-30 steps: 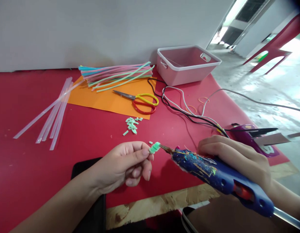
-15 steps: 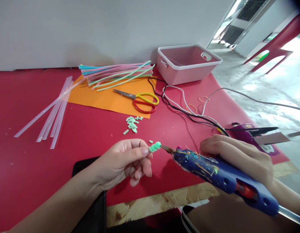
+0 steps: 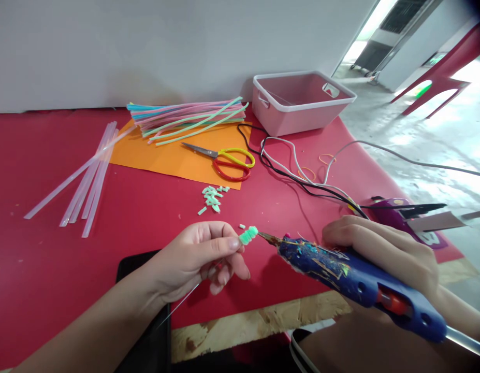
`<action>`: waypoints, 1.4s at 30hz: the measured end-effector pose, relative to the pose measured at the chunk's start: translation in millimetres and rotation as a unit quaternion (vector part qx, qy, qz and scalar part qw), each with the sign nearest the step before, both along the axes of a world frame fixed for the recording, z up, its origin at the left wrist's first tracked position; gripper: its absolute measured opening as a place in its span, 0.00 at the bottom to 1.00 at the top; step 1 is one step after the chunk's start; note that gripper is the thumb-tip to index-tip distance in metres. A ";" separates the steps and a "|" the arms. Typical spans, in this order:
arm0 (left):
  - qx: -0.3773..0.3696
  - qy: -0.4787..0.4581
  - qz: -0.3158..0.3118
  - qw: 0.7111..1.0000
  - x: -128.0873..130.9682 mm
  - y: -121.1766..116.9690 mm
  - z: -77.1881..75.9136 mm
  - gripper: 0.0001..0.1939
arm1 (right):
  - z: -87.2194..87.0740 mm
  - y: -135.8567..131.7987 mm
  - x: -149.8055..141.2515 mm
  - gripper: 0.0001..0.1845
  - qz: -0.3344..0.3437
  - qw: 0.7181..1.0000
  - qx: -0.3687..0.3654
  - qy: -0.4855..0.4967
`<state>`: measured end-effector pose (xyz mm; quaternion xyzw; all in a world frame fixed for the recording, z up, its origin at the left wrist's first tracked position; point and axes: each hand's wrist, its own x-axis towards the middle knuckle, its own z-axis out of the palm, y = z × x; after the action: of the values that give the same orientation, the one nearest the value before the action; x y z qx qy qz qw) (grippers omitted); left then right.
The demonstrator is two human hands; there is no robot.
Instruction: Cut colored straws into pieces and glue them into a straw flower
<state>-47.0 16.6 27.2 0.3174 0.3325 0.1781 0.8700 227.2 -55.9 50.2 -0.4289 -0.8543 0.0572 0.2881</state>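
Between thumb and forefinger, my left hand (image 3: 214,254) pinches a small mint-green fuzzy piece (image 3: 248,235) made of stacked bits. A thin wire (image 3: 184,299) runs from below that hand toward the lower left. My right hand (image 3: 387,251) is wrapped round a blue hot glue gun (image 3: 352,274), smeared with dried glue and coloured scraps. The gun's nozzle points left, its tip right beside the green piece; whether they touch I cannot tell. A clear glue stick (image 3: 467,344) sticks out of its back end. Just beyond my left hand lie small cut green pieces (image 3: 212,198).
Scissors (image 3: 216,154) lie on orange paper (image 3: 154,161), with a bundle of pipe cleaners (image 3: 185,116) behind. Glue sticks (image 3: 90,178) are at left, a pink basket (image 3: 302,111) at back right. Cables (image 3: 294,176) cross the right side near a purple tool (image 3: 395,207). A black device (image 3: 136,261) sits under my left forearm.
The wire below my left hand now shows clearly. The green piece has turned slightly in my fingers. The glue gun has barely moved.
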 end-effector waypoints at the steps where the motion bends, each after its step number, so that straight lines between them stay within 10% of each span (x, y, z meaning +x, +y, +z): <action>1: 0.000 -0.001 -0.001 1.000 0.0 0.0 0.0 0.10 | -0.3 0.0 0.1 0.19 0.000 1.000 0.000 -0.002; 42: 0.014 0.001 -0.031 0.999 1.5 -0.7 2.3 0.13 | -0.1 -1.7 0.9 0.22 0.000 1.000 -0.012 0.000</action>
<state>-45.5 15.9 29.5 0.3396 0.3214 0.1552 0.8702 228.2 -57.6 50.1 -0.4327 -0.8534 0.0675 0.2828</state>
